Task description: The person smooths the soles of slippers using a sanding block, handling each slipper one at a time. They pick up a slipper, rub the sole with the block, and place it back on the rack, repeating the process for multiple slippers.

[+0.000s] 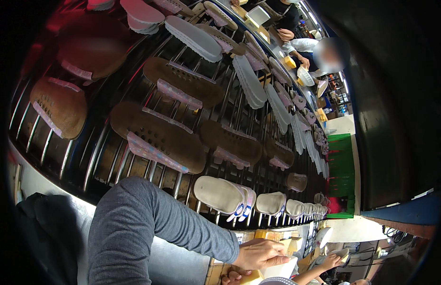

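My left hand (261, 253), in a grey sleeve, reaches across at the lower middle. Its thumb and bent fingers close on a smooth white piece (281, 269), whose kind I cannot make out. Just below, at the picture's bottom edge, the curled fingers of my right hand (235, 275) press against a pale yellow block (252, 278); most of that hand is cut off. Beside the block, a grey-white ridged rim (277, 281) pokes up from the lower edge. Another yellowish piece (293, 244) lies past my left fingertips.
A roller conveyor (89, 164) carries brown footbeds with pink straps (158, 137), white soles (194, 39) and sandals (220, 194). A green curtain (340, 175) hangs at its far end. Co-workers' hands (303, 61) work across the belt; another person's hand (330, 261) is at lower right.
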A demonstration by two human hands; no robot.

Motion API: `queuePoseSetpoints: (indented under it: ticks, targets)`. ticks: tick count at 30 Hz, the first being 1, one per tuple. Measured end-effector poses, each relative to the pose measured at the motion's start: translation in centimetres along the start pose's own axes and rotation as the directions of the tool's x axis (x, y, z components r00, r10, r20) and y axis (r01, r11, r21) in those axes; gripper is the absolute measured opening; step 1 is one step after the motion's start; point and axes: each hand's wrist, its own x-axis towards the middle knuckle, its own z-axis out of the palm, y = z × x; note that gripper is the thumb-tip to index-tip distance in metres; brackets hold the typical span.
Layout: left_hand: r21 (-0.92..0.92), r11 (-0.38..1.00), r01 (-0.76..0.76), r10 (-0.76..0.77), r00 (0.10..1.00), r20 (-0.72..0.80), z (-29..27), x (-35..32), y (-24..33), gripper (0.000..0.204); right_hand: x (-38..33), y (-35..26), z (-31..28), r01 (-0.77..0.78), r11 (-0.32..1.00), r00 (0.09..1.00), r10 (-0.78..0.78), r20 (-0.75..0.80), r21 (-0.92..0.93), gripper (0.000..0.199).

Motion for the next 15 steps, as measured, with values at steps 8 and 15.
queuePoseSetpoints:
  ticks: [8,15]
  targets:
    - [-0.026,0.999,0.044,-0.044,0.999,-0.01,0.2,0.2,-0.4,0.04,0.9,-0.5,-0.3,0.015,1.0,1.0,-0.015,-0.02,-0.004,0.031]
    - [-0.003,0.999,0.035,-0.035,0.999,-0.021,0.0,0.3,-0.4,0.039,1.2,-0.2,-0.6,0.01,1.0,0.999,-0.01,-0.04,0.005,0.029]
